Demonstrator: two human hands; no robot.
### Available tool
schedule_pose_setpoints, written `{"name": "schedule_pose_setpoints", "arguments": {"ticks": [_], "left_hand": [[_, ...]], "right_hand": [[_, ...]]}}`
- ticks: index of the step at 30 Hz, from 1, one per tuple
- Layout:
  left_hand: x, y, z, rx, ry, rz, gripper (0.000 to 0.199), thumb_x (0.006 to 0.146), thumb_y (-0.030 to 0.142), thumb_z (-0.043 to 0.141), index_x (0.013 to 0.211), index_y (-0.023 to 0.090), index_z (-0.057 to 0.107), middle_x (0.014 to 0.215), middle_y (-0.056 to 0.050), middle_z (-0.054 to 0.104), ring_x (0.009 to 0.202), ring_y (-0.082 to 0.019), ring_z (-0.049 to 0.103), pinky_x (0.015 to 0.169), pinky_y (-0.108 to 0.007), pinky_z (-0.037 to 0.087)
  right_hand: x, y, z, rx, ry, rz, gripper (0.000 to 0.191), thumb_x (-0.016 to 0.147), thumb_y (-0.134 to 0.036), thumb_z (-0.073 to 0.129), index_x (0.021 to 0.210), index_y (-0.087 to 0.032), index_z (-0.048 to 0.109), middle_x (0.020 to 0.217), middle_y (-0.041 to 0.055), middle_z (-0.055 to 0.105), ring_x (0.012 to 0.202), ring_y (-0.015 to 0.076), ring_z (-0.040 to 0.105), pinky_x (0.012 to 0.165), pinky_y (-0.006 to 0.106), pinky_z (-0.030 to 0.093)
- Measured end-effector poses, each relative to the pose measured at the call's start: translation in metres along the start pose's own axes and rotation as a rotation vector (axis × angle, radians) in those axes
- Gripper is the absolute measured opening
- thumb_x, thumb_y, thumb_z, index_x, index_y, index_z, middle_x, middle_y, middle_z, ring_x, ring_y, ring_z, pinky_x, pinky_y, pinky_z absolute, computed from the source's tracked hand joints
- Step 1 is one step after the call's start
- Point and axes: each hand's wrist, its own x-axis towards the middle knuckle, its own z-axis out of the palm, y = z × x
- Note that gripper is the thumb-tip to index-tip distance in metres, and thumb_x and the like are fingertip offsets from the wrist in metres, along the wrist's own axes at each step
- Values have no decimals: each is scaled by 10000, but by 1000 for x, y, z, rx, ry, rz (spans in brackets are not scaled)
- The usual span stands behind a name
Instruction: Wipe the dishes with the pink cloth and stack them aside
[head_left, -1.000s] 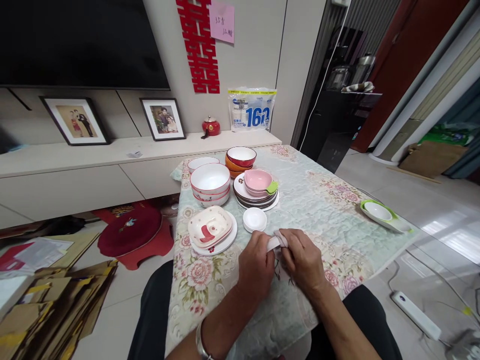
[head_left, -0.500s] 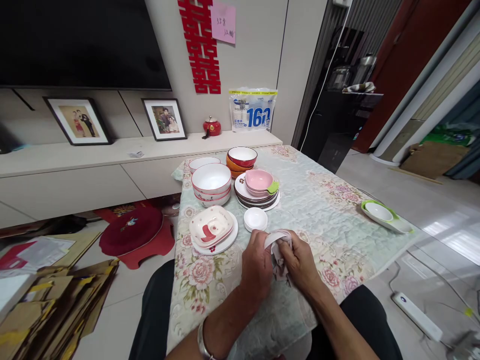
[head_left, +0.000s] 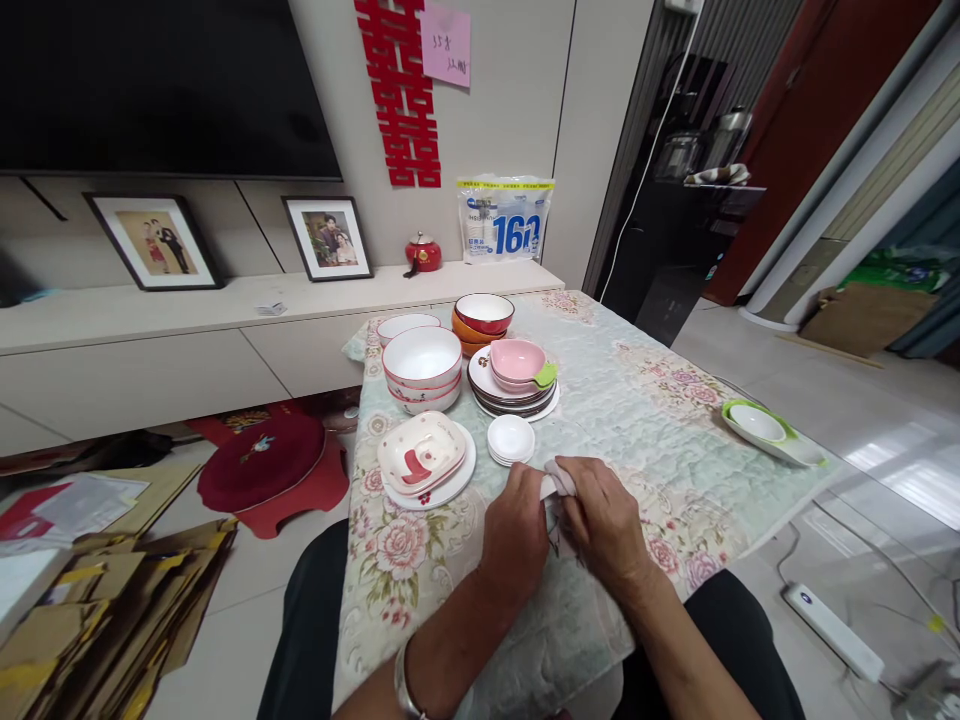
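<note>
Over the near part of the table, my left hand (head_left: 516, 530) is closed round a small white dish (head_left: 551, 486), mostly hidden by fingers and fabric. My right hand (head_left: 609, 525) is closed on a pale cloth (head_left: 564, 482) pressed against the dish; a loose fold hangs below. Just beyond the hands sits a short stack of small white dishes (head_left: 511, 438). Left of them, a cream patterned dish (head_left: 422, 452) rests on a white plate (head_left: 466, 470). Behind is a stack of dark-rimmed plates (head_left: 480, 375) topped by pink bowls (head_left: 519, 360) with a green handle.
White bowls with red rims (head_left: 422, 355) stand stacked at the back left, beside red and orange bowls (head_left: 484, 316). A green-edged white dish (head_left: 772, 432) lies near the table's right edge. Left on the floor are a red stool (head_left: 262, 460) and flattened cardboard (head_left: 142, 610).
My right hand has turned over the top of the dish and cloth, its knuckles now higher. The white rim that showed earlier is now mostly covered. The stacked dishes have not moved.
</note>
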Motion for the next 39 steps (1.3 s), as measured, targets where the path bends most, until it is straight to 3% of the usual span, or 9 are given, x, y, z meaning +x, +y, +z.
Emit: {"name": "schedule_pose_setpoints", "arguments": {"ticks": [7, 10, 15, 19, 22, 27, 31, 34, 39], "left_hand": [[1, 5, 1, -168, 145, -41, 208, 932, 164, 324, 922, 200, 528, 878, -51, 553, 820, -199, 565, 748, -321, 452], [2, 8, 0, -244, 156, -54, 188, 919, 160, 345, 930, 196, 529, 886, -51, 558, 838, -199, 564, 764, -323, 455], [2, 8, -2, -180, 50, -67, 157, 892, 150, 388, 910, 206, 534, 891, -47, 573, 842, -198, 566, 771, -322, 447], [1, 4, -2, -69, 8, -30, 156, 888, 148, 376, 887, 219, 515, 880, -46, 572, 835, -204, 570, 750, -318, 447], [1, 1, 0, -70, 16, -3, 174, 922, 181, 345, 863, 222, 503, 853, -44, 567, 798, -200, 570, 712, -308, 446], [1, 4, 0, -186, 103, -20, 192, 935, 186, 333, 906, 205, 522, 867, -47, 561, 794, -189, 570, 738, -311, 462], [2, 7, -3, -291, 150, -17, 194, 921, 178, 362, 982, 191, 546, 918, -55, 575, 859, -191, 582, 788, -317, 471], [3, 7, -3, -303, 126, -20, 203, 921, 174, 369, 984, 188, 562, 921, -56, 584, 875, -193, 583, 802, -321, 469], [2, 5, -3, -172, 55, -7, 187, 899, 158, 394, 978, 198, 557, 933, -59, 596, 879, -202, 585, 802, -332, 469]], "right_hand": [[4, -8, 4, 353, -92, 416, 206, 953, -241, 458, 998, -181, 650, 812, 25, 680, 714, 172, 632, 641, 260, 499], [4, -7, 3, 380, -130, 484, 220, 962, -272, 456, 908, -179, 648, 710, -1, 649, 643, 161, 613, 586, 243, 480], [2, 1, 0, 139, -32, 182, 260, 930, -168, 441, 1113, -157, 625, 909, 77, 672, 838, 208, 644, 740, 308, 510], [-1, 2, -2, -3, -33, -12, 326, 922, -127, 442, 1213, -156, 587, 978, 117, 673, 915, 234, 634, 798, 354, 512], [0, 0, -1, 64, -24, 35, 305, 925, -137, 446, 1194, -162, 587, 958, 103, 671, 890, 224, 633, 780, 341, 516], [3, -6, 3, 348, -67, 352, 215, 937, -207, 462, 1055, -190, 641, 903, 48, 687, 811, 185, 645, 723, 282, 517], [5, -9, 4, 476, -148, 522, 219, 952, -281, 465, 931, -183, 660, 729, 1, 663, 657, 165, 616, 596, 248, 495], [4, -6, 2, 403, -122, 466, 202, 947, -255, 469, 956, -184, 658, 777, 16, 675, 708, 174, 631, 641, 262, 508], [0, 1, -1, 102, -20, 118, 318, 914, -143, 441, 1186, -175, 602, 948, 91, 675, 869, 216, 649, 754, 326, 528]]}}
